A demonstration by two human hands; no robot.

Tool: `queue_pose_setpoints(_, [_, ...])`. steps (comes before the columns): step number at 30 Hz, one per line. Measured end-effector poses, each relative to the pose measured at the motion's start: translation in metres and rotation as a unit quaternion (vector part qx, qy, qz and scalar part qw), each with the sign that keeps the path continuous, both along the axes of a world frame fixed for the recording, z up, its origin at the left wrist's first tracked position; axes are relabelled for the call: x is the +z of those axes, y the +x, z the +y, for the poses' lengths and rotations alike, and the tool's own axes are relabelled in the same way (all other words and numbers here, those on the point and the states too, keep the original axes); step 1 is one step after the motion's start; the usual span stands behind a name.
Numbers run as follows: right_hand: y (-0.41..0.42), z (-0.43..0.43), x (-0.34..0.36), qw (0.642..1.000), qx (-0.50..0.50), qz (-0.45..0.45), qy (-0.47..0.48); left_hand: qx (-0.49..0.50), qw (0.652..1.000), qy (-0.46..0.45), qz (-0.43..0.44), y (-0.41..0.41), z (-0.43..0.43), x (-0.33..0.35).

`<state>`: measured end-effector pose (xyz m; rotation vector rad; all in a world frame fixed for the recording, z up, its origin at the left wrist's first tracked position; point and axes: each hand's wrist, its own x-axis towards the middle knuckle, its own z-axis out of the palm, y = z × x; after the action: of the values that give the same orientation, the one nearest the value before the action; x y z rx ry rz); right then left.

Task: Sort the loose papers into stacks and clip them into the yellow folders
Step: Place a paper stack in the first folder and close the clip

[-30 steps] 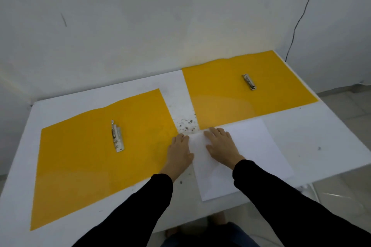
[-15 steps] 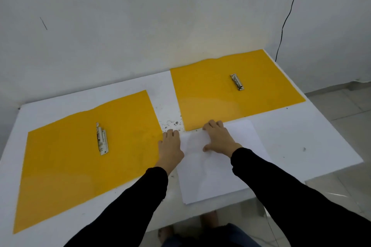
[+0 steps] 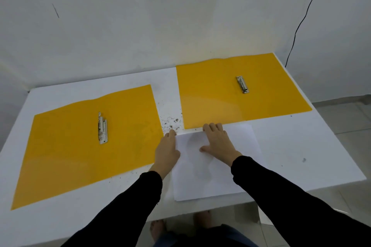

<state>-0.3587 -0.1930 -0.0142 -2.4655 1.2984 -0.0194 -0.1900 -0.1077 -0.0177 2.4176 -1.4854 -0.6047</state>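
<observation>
The left folder (image 3: 60, 156) lies open on the table (image 3: 291, 146) to my left, the right folder (image 3: 210, 96) farther back to my right, a gap between them. The left clip (image 3: 102, 128) and right clip (image 3: 242, 84) sit mid-folder. The papers (image 3: 200, 178) lie just before the right folder. My left hand (image 3: 166, 150) rests at their left edge, my right hand (image 3: 218, 142) on them.

Pretty dim, flat light in here, greyish cast on the wall (image 3: 140, 26). Soft fuzzy shadows land on the paper (image 3: 200, 184) beside my right hand (image 3: 217, 142). Pale sheen across the right folder (image 3: 210, 104). Wide lens bends the table (image 3: 301, 146) edges, and the whole thing's a bit soft.
</observation>
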Motion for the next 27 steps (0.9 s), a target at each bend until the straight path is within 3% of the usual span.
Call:
queue_pose_setpoints(5, [-0.006, 0.009, -0.006, 0.999, 0.006, -0.033, -0.006, 0.021, 0.999, -0.039, 0.013, -0.004, 0.005, -0.005])
queue_pose_setpoints(9, [-0.006, 0.007, -0.005, 1.000, 0.013, -0.027, 0.006, 0.081, 0.992, -0.058, 0.078, -0.006, 0.008, -0.007])
queue_pose_setpoints(18, [0.007, -0.006, 0.006, 0.997, 0.020, 0.048, 0.053, 0.103, 0.979, 0.020, 0.173, 0.005, -0.008, 0.003])
queue_pose_setpoints(27, [0.021, -0.014, 0.010, 0.991, 0.025, 0.109, 0.078, 0.126, 0.977, 0.011, 0.172, 0.008, -0.012, 0.006])
